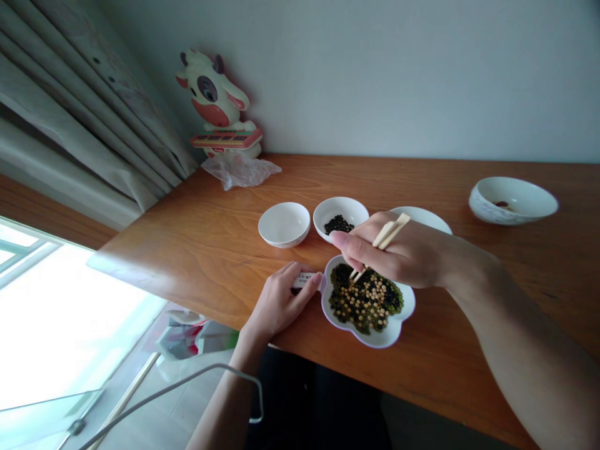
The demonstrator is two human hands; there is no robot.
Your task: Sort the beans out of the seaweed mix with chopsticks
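Note:
My left hand [284, 297] is closed around the short labelled handle of a white flower-shaped dish [390, 334] with a lilac rim. Mixed beans [363, 306] lie in the dish: small green ones, black ones and pale yellow ones. Over its far side, my right hand [382, 250] grips a pair of wooden chopsticks [391, 231], their tips down among the beans. Just behind stands a white bowl [344, 205] with black beans [338, 224] in it. Left of that is a white bowl [284, 224] with nothing visible inside. My right hand partly covers another white bowl [424, 217].
A larger white bowl [513, 200] with a little brown matter inside stands at the right. At the back left, a cow-shaped toy keyboard [220, 106] leans by the wall, with a clear plastic bag [241, 170] before it. The wooden table [210, 250] ends near my lap.

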